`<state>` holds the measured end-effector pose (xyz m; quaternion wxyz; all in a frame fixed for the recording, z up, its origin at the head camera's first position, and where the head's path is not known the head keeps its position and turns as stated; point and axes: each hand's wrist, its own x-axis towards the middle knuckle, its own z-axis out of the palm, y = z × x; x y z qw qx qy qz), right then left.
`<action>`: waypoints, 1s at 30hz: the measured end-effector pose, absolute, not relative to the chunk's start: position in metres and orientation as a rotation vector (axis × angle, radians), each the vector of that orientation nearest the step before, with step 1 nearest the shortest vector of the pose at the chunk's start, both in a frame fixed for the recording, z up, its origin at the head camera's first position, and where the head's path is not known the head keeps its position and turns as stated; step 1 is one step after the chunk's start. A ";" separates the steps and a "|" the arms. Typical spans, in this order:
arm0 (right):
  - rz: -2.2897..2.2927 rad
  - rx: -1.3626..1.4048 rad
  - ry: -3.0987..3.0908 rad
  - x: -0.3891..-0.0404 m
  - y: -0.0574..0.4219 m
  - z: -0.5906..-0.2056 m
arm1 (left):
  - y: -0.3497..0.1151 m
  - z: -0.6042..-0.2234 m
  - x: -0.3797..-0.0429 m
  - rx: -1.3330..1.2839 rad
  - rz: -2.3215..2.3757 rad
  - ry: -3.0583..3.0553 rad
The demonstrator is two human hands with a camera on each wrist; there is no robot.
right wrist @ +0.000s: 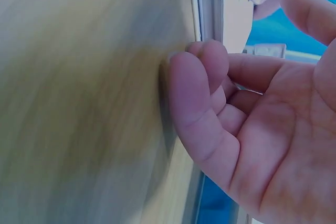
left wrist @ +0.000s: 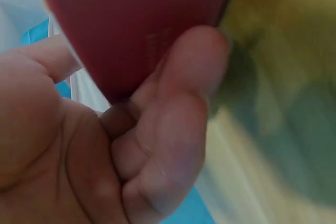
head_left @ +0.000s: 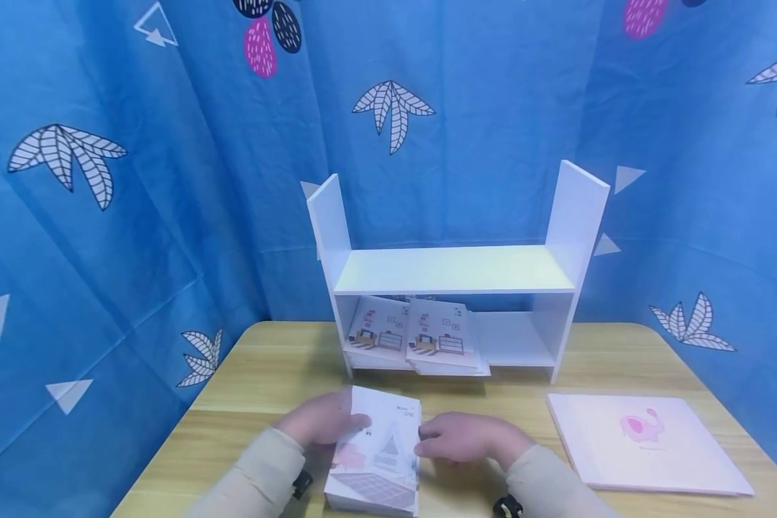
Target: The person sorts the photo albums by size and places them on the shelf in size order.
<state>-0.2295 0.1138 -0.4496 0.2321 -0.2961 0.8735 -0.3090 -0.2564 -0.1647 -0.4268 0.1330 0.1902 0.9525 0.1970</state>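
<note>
A stack of thin booklets (head_left: 382, 450) with a pale printed cover stands near the table's front edge. My left hand (head_left: 326, 419) grips its left side, thumb on the top cover. In the left wrist view, bent fingers (left wrist: 181, 114) lie against a dark red surface of the stack (left wrist: 131, 19). My right hand (head_left: 462, 437) is at the stack's right side, holding nothing. The right wrist view shows its fingers (right wrist: 191, 98) loosely bent by the stack's edge (right wrist: 210, 9), thumb apart; whether they touch is hard to tell.
Behind stands a white shelf (head_left: 453, 270), its lower level holding two leaning piles of printed booklets (head_left: 378, 327). A flat white pile with a pink elephant (head_left: 647, 453) lies on the wooden table (head_left: 265, 374) at right. Blue curtain (head_left: 466, 122) hangs around.
</note>
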 end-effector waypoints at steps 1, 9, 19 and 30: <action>-0.863 -0.795 2.405 -0.229 0.117 -0.450 | -0.163 -0.429 -0.256 0.583 0.605 2.747; -0.991 -0.673 2.412 -0.229 0.147 -0.451 | -0.144 -0.448 -0.256 0.592 0.804 2.678; -1.260 -0.442 2.324 -0.230 0.188 -0.462 | -0.117 -0.460 -0.251 0.485 1.068 2.533; -1.418 -0.356 2.216 -0.230 0.219 -0.470 | -0.103 -0.462 -0.239 0.430 1.220 2.454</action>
